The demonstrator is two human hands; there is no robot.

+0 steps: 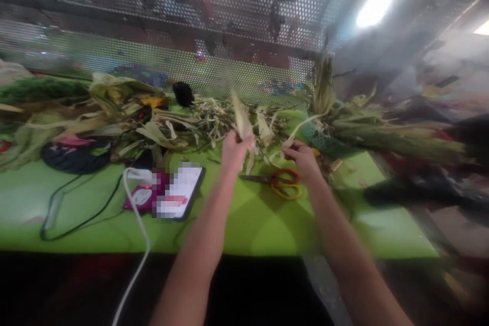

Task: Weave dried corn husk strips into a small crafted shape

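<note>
Two-handed, grips over the green table (95, 234), left hand (235, 150) clenched around a pale husk strip (242, 117), right hand (303, 159) pinching a thin husk strand (301, 127) just above the scissors (280, 183).

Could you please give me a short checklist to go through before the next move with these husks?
1. Left hand gripping the husk piece: ok.
2. Right hand firmly on the pale strip: cannot tell, blurred.
3. Scissors lying flat on the green table, in neither hand: ok.
4. Phone free of husks on top: ok.
5. White cable kept on the table: not ok, it trails over the front edge.
</note>
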